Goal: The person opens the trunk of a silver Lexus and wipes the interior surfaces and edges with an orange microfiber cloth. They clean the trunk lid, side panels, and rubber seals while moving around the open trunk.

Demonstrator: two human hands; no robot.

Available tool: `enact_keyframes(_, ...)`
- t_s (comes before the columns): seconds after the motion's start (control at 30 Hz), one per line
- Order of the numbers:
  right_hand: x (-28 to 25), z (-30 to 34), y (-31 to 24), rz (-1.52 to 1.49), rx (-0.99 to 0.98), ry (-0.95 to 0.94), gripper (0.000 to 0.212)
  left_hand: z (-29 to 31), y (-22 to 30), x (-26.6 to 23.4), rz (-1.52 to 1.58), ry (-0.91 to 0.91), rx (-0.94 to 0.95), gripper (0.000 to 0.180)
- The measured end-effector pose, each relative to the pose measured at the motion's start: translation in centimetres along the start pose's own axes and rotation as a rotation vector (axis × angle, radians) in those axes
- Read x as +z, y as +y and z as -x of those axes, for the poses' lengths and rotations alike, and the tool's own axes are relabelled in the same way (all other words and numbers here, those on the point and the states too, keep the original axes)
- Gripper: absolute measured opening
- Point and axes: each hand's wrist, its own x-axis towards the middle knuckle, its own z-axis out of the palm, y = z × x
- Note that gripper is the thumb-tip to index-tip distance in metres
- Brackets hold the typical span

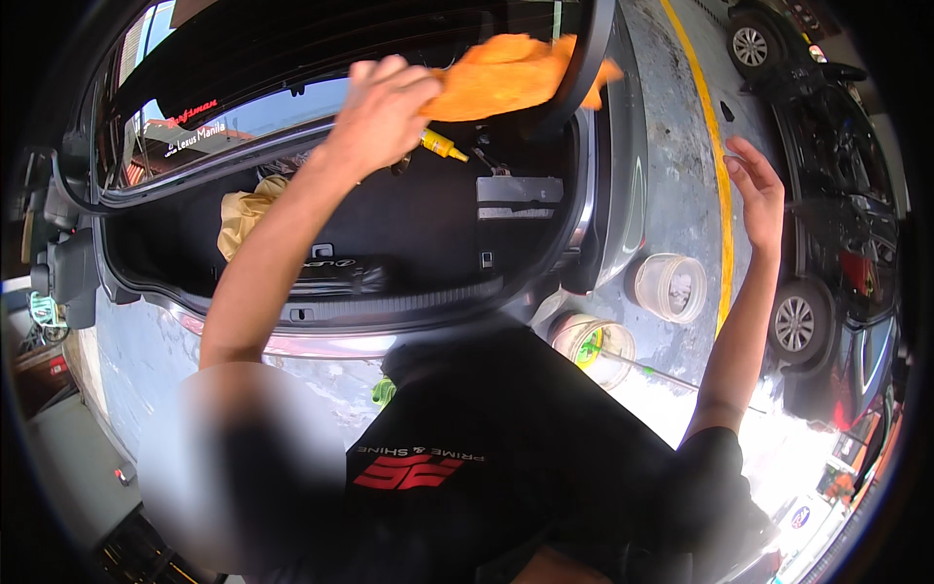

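My left hand point(384, 112) is raised over the open boot of a car, its fingers closed on an orange cloth point(501, 78). The cloth stretches to the right, and part of it shows beyond the dark edge of the raised tailgate point(587, 58). Just below this hand, a yellow tube with a pointed nozzle point(443, 146) pokes out; whether the hand also grips it I cannot tell. Off to the right, my right hand point(757, 190) is held up over the floor beside the car. Its fingers are loosely spread, with nothing in them.
A beige cloth point(248, 214) and a grey flat box point(519, 197) lie in the dark boot point(409, 224). Two translucent buckets point(671, 289) stand on the floor near the bumper, one holding something green. Beyond the yellow floor line point(725, 224) a dark car point(832, 195) is parked.
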Motion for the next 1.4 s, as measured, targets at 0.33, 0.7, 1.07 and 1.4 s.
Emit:
enact_keyframes(0.33,6.0,4.6,-1.8,-0.134,0.025,-0.017,0.038,0.9,1.7,-3.6,0.013,0.043,-0.096,0.077)
enact_keyframes(0.7,7.7,8.9,-1.4,-0.107,0.158,0.02,0.039,-1.8,2.7,2.1,0.177,0.163,0.043,0.024)
enact_keyframes(1.07,12.9,8.7,-3.2,-0.15,0.092,-0.146,0.038,3.7,-1.1,-3.3,-0.187,0.149,-0.095,0.021)
enact_keyframes(1.4,15.1,10.4,-2.4,-0.142,0.173,-0.219,0.031,2.9,0.7,-2.6,-0.237,-0.062,0.052,0.027)
